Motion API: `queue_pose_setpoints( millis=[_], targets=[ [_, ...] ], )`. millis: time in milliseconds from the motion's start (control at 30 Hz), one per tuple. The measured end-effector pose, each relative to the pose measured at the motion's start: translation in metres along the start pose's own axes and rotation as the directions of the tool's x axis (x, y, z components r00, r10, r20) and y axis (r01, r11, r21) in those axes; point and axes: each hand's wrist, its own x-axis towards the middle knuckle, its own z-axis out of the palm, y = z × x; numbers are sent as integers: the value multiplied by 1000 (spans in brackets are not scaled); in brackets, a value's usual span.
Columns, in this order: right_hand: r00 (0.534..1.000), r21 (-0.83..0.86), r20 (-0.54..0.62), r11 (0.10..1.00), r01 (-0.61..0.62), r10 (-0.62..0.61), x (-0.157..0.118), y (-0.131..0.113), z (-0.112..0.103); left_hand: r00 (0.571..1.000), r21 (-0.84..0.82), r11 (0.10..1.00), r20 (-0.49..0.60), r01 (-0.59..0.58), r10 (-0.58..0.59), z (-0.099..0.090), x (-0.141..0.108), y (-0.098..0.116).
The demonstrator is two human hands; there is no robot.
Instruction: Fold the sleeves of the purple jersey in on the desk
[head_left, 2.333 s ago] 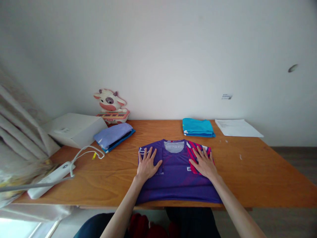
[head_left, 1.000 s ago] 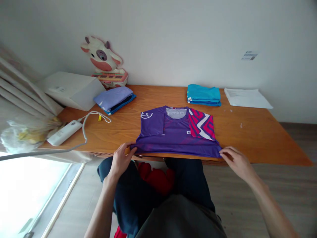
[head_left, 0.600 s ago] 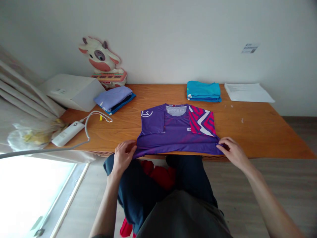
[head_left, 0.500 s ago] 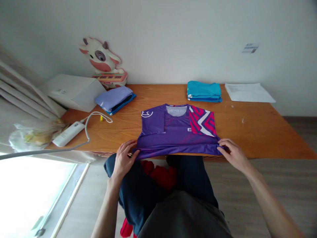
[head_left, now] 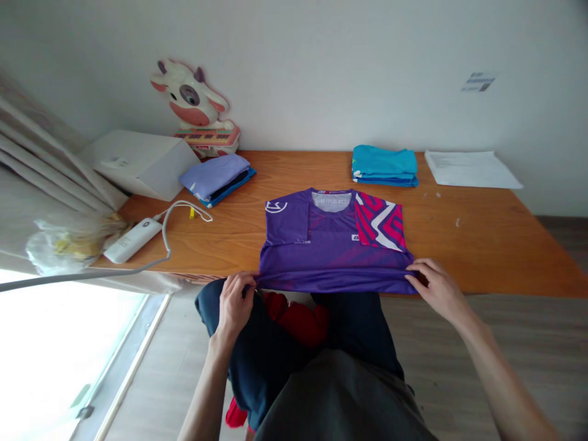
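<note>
A purple jersey (head_left: 331,254) lies on the wooden table, its collar toward the wall and both sleeves turned in over the front. One sleeve is purple with a white emblem; the other is pink with white zigzags. The lower part is folded up near the table's front edge. My left hand (head_left: 237,301) pinches the near left corner of the cloth. Closed on the fabric at the near right side is my right hand (head_left: 434,288).
The table (head_left: 482,245) also bears a folded lavender garment (head_left: 215,174), folded blue garments (head_left: 384,165), papers (head_left: 471,169), a white box (head_left: 142,162), a cow toy keyboard (head_left: 197,110), a white power strip (head_left: 133,241) with a cable and a plastic bag (head_left: 64,245).
The camera view has shifted slightly. The jersey's near edge looks smoother and straighter between my hands, and my left fingers have curled in more at its corner.
</note>
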Motion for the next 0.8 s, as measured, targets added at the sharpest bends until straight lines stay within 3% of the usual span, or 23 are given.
queue_pose_setpoints(
  millis=[133, 267, 367, 500, 567, 633, 700, 800],
  targets=[
    [998, 108, -55, 994, -20, 26, -2, 2, -3, 998, -22, 999, -39, 41, -42, -1, 5, 2],
    [980, 182, -103, 972, -150, 171, 14, 8, -12, 993, -107, 991, -71, 81, -89, -7, 38, 4],
    [950, 174, -228, 969, -178, 215, 38, 7, -24, 990, -111, 994, -140, -16, 1, -9, 74, 9],
    [914, 322, -336, 940, -115, 227, 60, -7, -37, 952, -107, 973, -253, -204, 172, -3, 109, 17],
    [933, 351, -303, 933, -79, 193, 59, -13, -38, 947, -149, 952, -223, -266, 229, 3, 110, 18],
    [975, 303, -193, 952, -50, 113, 51, -17, -36, 960, -221, 936, -112, -276, 257, 6, 101, 14],
    [998, 236, -38, 971, -46, 56, 40, -17, -31, 970, -268, 937, 24, -226, 241, 7, 86, 7],
    [989, 180, 131, 979, -92, 69, 27, -13, -22, 982, -236, 970, 158, -61, 100, 4, 69, -5]
  ],
)
